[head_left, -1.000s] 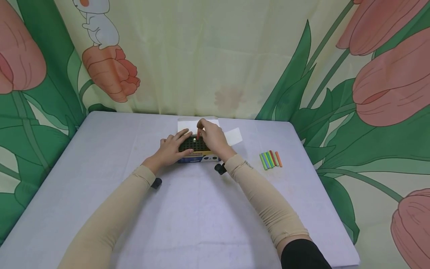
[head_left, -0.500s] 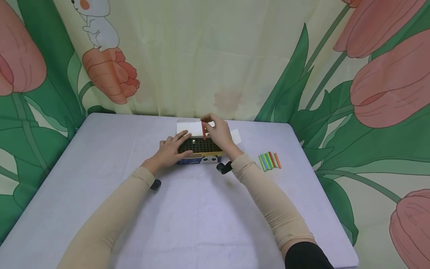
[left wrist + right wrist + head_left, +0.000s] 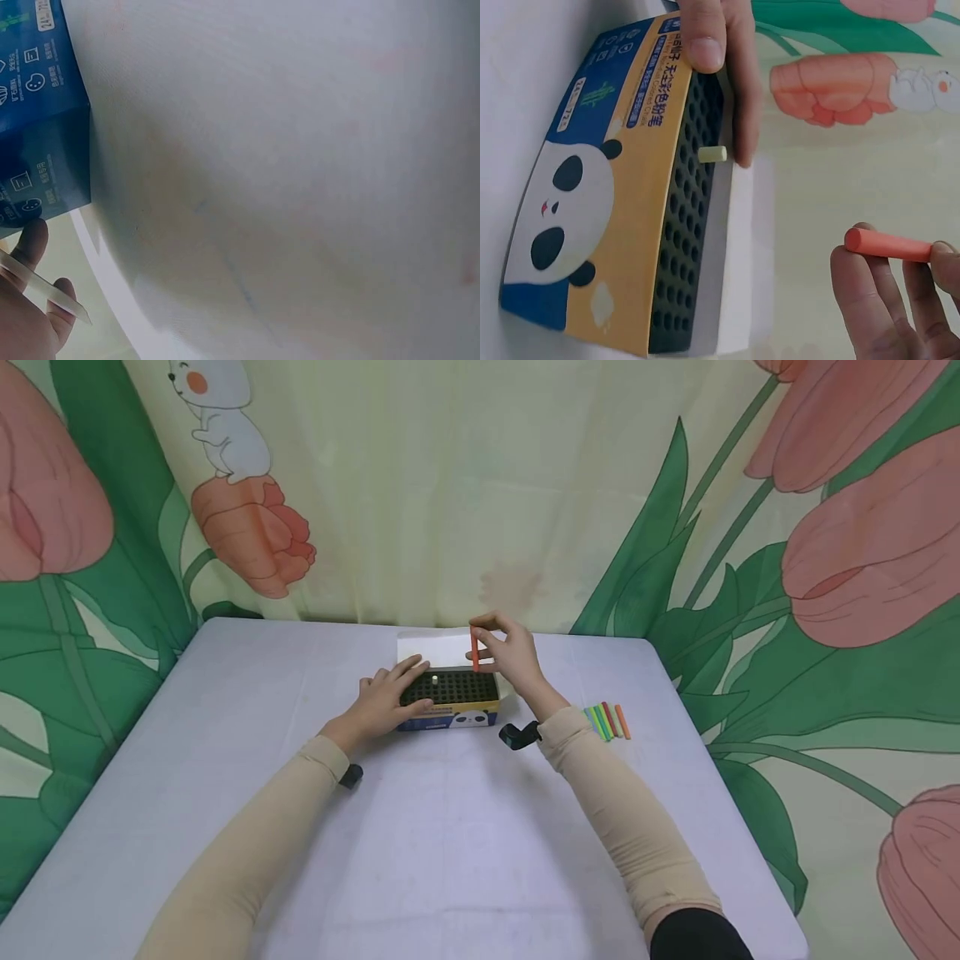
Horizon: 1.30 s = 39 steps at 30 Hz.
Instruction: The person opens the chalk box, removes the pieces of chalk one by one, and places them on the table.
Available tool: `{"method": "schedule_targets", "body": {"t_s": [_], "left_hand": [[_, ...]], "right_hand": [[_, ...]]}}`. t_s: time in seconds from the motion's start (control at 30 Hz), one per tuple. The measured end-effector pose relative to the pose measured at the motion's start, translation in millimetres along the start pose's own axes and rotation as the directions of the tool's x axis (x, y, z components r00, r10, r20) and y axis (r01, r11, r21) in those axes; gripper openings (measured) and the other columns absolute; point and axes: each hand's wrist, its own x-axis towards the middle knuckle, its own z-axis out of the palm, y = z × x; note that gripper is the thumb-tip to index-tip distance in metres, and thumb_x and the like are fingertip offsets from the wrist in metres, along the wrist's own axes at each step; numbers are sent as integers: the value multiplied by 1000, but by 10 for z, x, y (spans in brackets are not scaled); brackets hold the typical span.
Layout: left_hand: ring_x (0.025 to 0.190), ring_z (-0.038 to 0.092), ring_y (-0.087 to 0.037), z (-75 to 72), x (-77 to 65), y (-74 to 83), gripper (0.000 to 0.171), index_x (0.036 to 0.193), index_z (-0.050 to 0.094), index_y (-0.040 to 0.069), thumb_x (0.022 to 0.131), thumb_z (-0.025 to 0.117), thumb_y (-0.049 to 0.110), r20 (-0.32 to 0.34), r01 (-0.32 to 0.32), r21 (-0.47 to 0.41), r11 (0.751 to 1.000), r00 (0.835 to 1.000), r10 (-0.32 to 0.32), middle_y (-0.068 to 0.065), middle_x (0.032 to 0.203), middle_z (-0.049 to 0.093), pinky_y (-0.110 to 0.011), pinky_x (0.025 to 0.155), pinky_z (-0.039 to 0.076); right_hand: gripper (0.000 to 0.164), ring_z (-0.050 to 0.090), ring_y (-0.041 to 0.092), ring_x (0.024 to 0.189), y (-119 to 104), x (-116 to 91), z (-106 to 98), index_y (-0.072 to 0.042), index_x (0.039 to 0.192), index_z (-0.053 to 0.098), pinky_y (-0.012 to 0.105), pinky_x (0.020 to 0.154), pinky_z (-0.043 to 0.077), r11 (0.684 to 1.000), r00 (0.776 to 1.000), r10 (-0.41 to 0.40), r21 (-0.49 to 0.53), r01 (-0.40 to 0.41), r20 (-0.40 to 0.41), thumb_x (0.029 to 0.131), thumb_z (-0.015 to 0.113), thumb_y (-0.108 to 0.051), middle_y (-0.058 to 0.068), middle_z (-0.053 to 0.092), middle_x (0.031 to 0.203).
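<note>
A chalk box [image 3: 453,714] with a panda on its front stands on the table, its dark holed insert [image 3: 686,232] facing up. My left hand [image 3: 382,696] rests over the box's left end, thumb along the front top edge and straight fingers at the back. One pale yellow chalk stick [image 3: 712,154] pokes up from a hole near that hand. My right hand [image 3: 513,658] pinches a red-orange chalk stick [image 3: 892,245] between thumb and fingers. It holds the stick upright in the head view, by the box's right rear corner. In the left wrist view, the box's blue end [image 3: 45,172] shows.
Several coloured chalk sticks [image 3: 606,722] lie in a row on the table's right side, partly behind the right sleeve. The white lid flap [image 3: 431,647] stands folded back behind the box. A patterned curtain [image 3: 450,485] hangs beyond the table's far edge.
My right hand has moved right with the red-orange chalk, away from the middle of the box toward its right rear corner. My left hand has stayed on the box.
</note>
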Motion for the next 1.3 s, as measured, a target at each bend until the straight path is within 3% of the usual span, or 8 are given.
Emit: {"method": "schedule_targets", "body": {"t_s": [0.23,0.73,0.93,1.17,1.3], "left_hand": [[138,40,-44,20,5,-25,81,167,20,32,101,52,66,-4,-2,2,1000,1000,2,4,175,11,-71,105,25],[136,40,-44,-14,4,36,81,168,20,28,102,54,62,13,6,5,1000,1000,-7,1,175,11,-72,105,25],[137,39,-44,-1,-18,12,81,167,21,29,102,53,63,13,25,3,1000,1000,-25,2,175,10,-72,106,24],[135,41,-43,-5,-5,15,80,167,22,28,102,54,62,7,8,-16,1000,1000,-7,1,175,11,-71,105,24],[134,42,-43,-6,5,23,80,167,22,27,102,54,62,4,3,-6,1000,1000,-3,1,175,12,-71,104,25]], "right_hand": [[32,76,42,91,-7,-121,-264,-8,130,67,39,67,62,999,1000,-21,-34,21,-5,104,65,-26,13,63,122],[31,76,29,94,366,-327,-1109,-9,128,70,38,66,62,972,991,28,-226,-57,-131,104,66,-28,13,67,120],[28,73,31,97,636,-382,-1287,-10,127,71,37,66,62,930,984,114,-335,-153,-134,105,65,-24,14,68,121],[25,72,32,101,945,-497,-1439,-8,125,73,35,69,60,821,972,182,-521,-233,-149,105,63,-21,15,70,121],[24,70,29,92,1071,-540,-1509,-8,122,74,32,66,59,790,969,197,-561,-247,-149,105,63,-20,18,70,118]]}}
